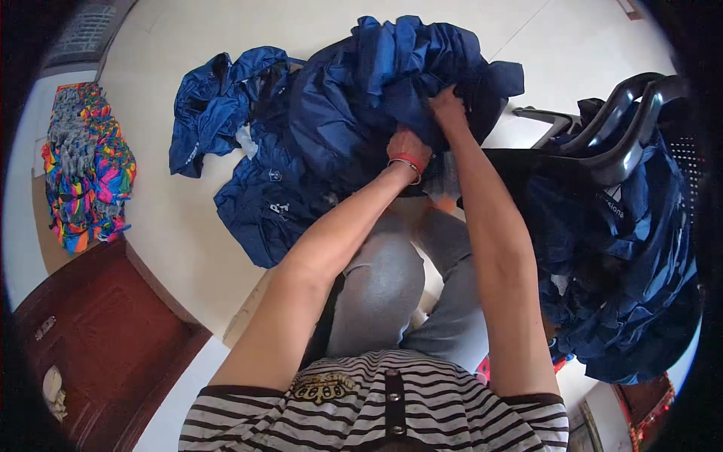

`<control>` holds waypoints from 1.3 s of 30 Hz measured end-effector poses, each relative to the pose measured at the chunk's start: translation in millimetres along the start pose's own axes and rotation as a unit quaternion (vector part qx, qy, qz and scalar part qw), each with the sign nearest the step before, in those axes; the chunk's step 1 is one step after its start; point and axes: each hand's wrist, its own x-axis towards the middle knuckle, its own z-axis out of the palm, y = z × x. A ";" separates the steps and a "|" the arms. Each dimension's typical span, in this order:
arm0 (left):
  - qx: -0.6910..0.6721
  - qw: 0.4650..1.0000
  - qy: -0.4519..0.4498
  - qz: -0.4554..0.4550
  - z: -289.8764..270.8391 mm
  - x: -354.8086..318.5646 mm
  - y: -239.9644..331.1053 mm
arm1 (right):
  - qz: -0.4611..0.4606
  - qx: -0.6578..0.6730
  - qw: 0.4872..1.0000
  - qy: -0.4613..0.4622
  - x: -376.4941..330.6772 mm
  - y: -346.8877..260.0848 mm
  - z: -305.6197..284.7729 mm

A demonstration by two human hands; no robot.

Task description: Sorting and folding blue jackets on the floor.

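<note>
A large heap of shiny navy blue jackets [331, 113] lies on the floor ahead of my knees, with small white prints showing on some of the cloth. My left hand [410, 147], a red band at its wrist, is closed on the near side of the heap. Slightly farther off and to the right, my right hand [449, 108] grips a bunched fold of the same blue cloth. The fingertips of both hands are partly hidden in the folds. Which garment each fold belongs to cannot be made out.
At right, a black chair with curved armrests [625, 158] carries more dark blue garments [602, 264]. A stack of rainbow-coloured and grey items [89, 166] stands by the left wall. Near it is a dark red door [105, 339]. Pale tiles [181, 248] cover the floor.
</note>
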 end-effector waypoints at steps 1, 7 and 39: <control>0.017 1.000 -0.006 0.025 1.9 1.8 -1.8 | 0.015 -0.019 1.000 0.004 -1.3 -4.9 3.3; -0.052 0.987 0.116 0.101 15.9 6.3 -27.2 | -0.164 0.076 0.979 -0.091 -30.3 -15.8 1.2; -0.325 0.929 0.096 -0.149 -29.4 72.9 -194.1 | -0.151 -0.029 0.988 -0.016 -18.2 -48.2 -19.1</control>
